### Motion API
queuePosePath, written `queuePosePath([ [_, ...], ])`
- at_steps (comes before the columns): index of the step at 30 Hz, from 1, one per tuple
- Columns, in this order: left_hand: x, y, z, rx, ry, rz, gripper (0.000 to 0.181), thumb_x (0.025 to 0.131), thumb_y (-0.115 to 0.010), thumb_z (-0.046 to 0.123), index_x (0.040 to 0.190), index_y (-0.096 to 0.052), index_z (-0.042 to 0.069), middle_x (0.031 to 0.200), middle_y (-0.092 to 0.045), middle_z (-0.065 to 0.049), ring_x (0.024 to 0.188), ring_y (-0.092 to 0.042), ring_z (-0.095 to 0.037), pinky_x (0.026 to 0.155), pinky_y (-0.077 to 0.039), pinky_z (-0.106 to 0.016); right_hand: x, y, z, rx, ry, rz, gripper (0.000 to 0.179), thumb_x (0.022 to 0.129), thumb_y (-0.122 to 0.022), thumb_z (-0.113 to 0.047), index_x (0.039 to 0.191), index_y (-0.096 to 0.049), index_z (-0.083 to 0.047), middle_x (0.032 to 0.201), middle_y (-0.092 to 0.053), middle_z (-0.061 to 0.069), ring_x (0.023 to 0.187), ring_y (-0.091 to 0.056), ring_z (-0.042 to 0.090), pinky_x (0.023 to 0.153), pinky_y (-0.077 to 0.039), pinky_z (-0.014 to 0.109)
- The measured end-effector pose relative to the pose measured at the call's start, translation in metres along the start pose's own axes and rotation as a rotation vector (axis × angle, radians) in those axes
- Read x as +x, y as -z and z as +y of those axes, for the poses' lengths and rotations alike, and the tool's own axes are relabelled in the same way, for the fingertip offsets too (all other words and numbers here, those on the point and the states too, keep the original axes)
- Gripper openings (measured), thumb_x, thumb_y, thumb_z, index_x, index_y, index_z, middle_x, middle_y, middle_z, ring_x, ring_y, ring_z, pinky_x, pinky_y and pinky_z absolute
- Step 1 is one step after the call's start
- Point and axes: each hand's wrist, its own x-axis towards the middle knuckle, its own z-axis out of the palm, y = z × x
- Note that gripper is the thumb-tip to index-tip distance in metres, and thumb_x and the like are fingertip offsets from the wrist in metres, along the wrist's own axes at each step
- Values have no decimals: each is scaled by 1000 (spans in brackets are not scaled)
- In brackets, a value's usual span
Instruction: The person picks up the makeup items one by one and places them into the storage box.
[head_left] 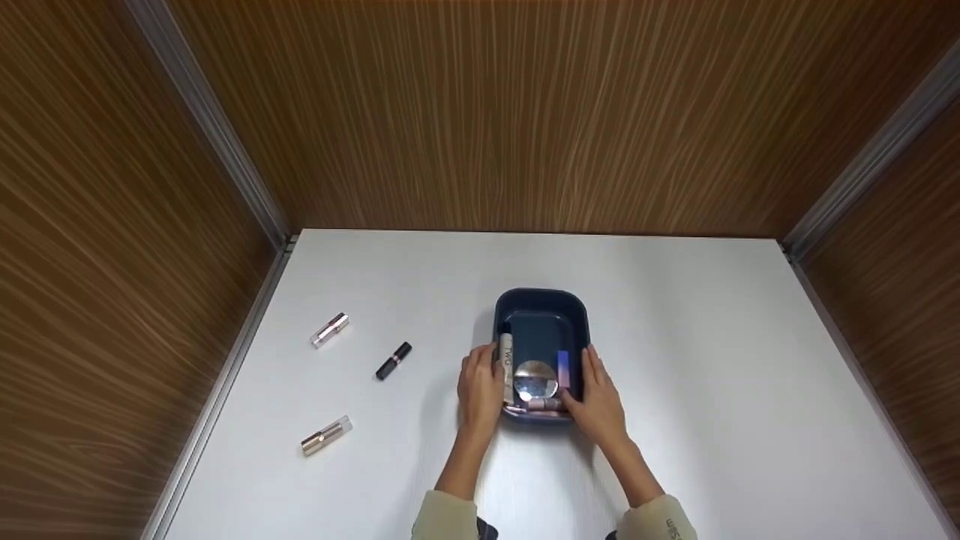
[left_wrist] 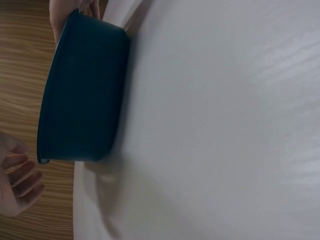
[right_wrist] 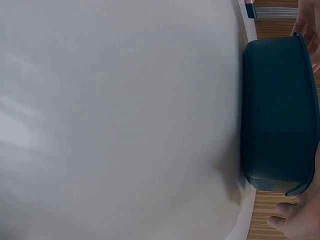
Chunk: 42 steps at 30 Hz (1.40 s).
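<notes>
A dark blue rectangular basin (head_left: 544, 300) stands on the table. At its left side my left hand (head_left: 480, 386) holds the rim, thumb on top and fingers outside. My right hand (head_left: 602, 409) grips the opposite rim, thumb inside. Within the basin lie a pale tube with a dark cap (head_left: 506, 364), a round shiny compact (head_left: 535, 381), a purple-to-pink slim piece (head_left: 563, 369) and a pink tube (head_left: 544, 403) near the front wall. Both wrist views look at the basin's outer wall (left_wrist: 85, 90), and its contents are hidden there.
Left of the basin lie a black lipstick (head_left: 394, 361) and two clear-and-gold lipsticks, one farther back (head_left: 330, 330) and one nearer (head_left: 327, 435). Wood-grain panels (head_left: 525, 112) close in the white table (head_left: 712, 337) at the back and both sides.
</notes>
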Motion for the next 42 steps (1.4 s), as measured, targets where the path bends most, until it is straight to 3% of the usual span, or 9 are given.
queuePosePath([
  [14, 12, 10, -15, 29, 44, 33, 26, 79, -67, 2, 105, -66, 0, 101, -62, -12, 90, -58, -29, 74, -47, -38, 1, 1, 0, 2, -3, 6, 77, 83, -64, -23, 141, -24, 7, 147, -20, 20, 130, -23, 40, 101, -23, 52],
  [30, 19, 22, -46, 97, 130, 49, 26, 78, -67, 3, 105, -66, -1, 101, -61, -12, 93, -57, -32, 75, -46, -41, -1, -3, 1, 4, -3, 14, 76, 83, -64, -22, 142, -24, 6, 148, -20, 19, 131, -23, 39, 100, -24, 52],
  [42, 24, 31, -69, 150, 148, 62, 28, 77, -68, 1, 104, -65, -3, 102, -61, -16, 94, -56, -34, 74, -46, -43, -2, -2, 2, 7, 3, 22, 76, 83, -64, -22, 141, -25, 6, 148, -20, 19, 130, -24, 39, 100, -24, 52],
])
